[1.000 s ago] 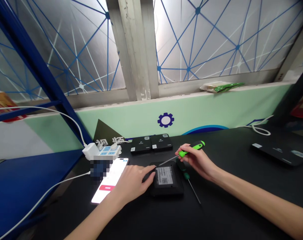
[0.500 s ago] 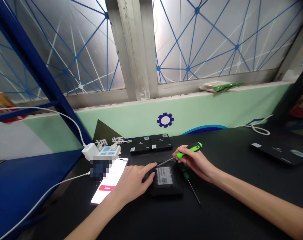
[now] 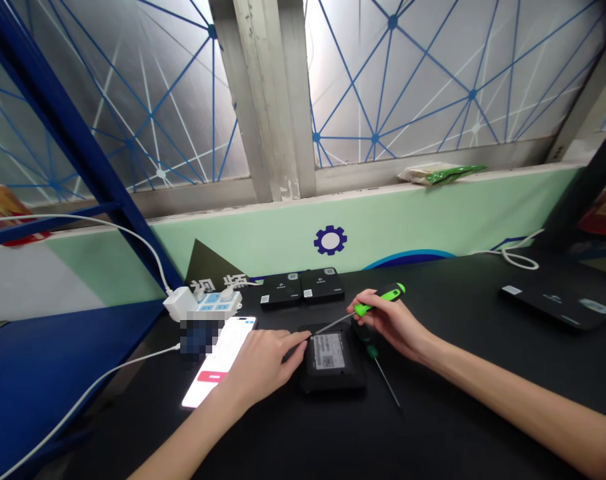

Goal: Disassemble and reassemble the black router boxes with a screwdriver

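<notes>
A small black device (image 3: pixel 333 363) with a white label lies on the black table (image 3: pixel 433 413) in front of me. My left hand (image 3: pixel 263 367) rests flat at its left edge, fingers stretched, fingertips touching its top-left corner. My right hand (image 3: pixel 390 323) is closed round a green-handled screwdriver (image 3: pixel 377 300), whose thin shaft slants down-left to that same corner. A second screwdriver (image 3: pixel 383 373) with a dark green grip lies on the table just right of the device.
A lit phone (image 3: pixel 220 360) lies left of my left hand, with a white power strip (image 3: pixel 205 303) and cables behind it. Two black boxes (image 3: pixel 303 288) sit farther back. A flat black device (image 3: pixel 557 303) lies at the right. A blue shelf frame (image 3: pixel 73 133) stands at left.
The screwdriver handle has shifted slightly left and lower with my right hand. My left index finger has moved a little along the device's corner. Everything else is as before.
</notes>
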{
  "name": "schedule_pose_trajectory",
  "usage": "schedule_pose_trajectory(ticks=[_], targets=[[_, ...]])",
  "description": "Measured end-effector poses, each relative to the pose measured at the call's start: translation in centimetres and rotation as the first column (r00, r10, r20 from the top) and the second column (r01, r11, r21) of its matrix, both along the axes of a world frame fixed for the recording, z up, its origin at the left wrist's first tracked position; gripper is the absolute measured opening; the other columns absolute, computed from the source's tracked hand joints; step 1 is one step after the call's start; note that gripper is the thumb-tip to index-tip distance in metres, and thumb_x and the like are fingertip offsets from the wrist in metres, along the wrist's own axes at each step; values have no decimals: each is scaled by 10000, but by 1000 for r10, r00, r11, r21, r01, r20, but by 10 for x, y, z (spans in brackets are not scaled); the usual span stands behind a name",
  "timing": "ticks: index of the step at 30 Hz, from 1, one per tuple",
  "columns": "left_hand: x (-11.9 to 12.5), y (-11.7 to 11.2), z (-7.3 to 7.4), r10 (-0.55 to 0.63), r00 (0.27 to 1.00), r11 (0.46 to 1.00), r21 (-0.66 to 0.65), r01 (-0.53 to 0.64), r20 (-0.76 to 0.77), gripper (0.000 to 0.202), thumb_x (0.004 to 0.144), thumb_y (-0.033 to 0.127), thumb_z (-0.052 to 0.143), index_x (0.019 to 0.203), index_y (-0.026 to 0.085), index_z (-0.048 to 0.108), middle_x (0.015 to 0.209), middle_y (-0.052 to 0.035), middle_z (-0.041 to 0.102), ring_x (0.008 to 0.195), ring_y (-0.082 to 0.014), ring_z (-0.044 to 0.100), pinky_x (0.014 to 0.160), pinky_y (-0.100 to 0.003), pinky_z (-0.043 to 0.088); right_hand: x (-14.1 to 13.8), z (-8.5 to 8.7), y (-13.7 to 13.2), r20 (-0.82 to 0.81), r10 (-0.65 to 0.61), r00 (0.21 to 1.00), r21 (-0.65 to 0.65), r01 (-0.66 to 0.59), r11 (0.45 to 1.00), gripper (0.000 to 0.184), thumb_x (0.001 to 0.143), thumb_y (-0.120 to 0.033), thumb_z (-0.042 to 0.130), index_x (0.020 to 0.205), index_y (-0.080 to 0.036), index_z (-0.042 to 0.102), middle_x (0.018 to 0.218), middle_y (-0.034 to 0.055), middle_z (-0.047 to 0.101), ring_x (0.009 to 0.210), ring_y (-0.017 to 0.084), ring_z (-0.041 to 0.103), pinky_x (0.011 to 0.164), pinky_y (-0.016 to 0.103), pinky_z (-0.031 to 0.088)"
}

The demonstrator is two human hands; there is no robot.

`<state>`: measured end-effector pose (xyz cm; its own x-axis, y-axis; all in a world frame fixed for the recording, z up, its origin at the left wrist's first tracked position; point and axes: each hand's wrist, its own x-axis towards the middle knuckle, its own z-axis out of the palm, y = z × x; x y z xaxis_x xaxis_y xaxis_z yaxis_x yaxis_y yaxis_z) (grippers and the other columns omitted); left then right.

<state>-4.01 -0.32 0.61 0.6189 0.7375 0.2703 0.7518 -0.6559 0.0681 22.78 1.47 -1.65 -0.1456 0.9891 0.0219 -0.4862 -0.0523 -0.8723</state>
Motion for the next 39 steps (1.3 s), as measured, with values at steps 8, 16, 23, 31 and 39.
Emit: schedule_pose_trajectory(ticks=[8,16,23,31,39], targets=[[1,0,0,28,999,999,-20,-28,30,340,1007,342,446,1191,261,719,932,-16,784,691,-208,711,628,-311,497,1,1,1,12,-8,1000,7,8,1000,196,785,-332,791,735,-159,713,815,71,709,788,181,610,716,284,487],[2,-2,-1,97,995,994,-44,-96,30,350,993,362,460,1212,229,699,805,-32,755,633,-193,674,602,-289,482,1,1,1,13,-12,1000,-2,12,1000,201,766,-342,803,748,-162,715,813,70,709,794,188,620,708,286,492],[2,-2,0,4,1000,999,-42,-3,24,394,1014,311,421,1361,277,603,906,-27,767,681,-193,691,616,-288,489,0,4,0,32,-26,999,0,26,1000,208,758,-352,802,746,-166,710,810,71,706,779,187,615,709,294,500],[1,-2,2,28,998,997,-75,-23,62,349,1017,318,440,1236,267,706,947,-19,790,664,-189,704,620,-298,494,1,3,0,44,-31,999,6,31,999,222,747,-364,813,747,-167,709,809,73,701,795,204,619,715,312,496],[3,-2,3,108,993,992,-70,-105,38,344,988,348,466,1190,253,729,879,-36,780,629,-188,682,605,-286,483,3,4,1,45,-44,998,24,43,999,215,754,-359,811,744,-170,709,783,67,706,796,203,620,717,313,484]])
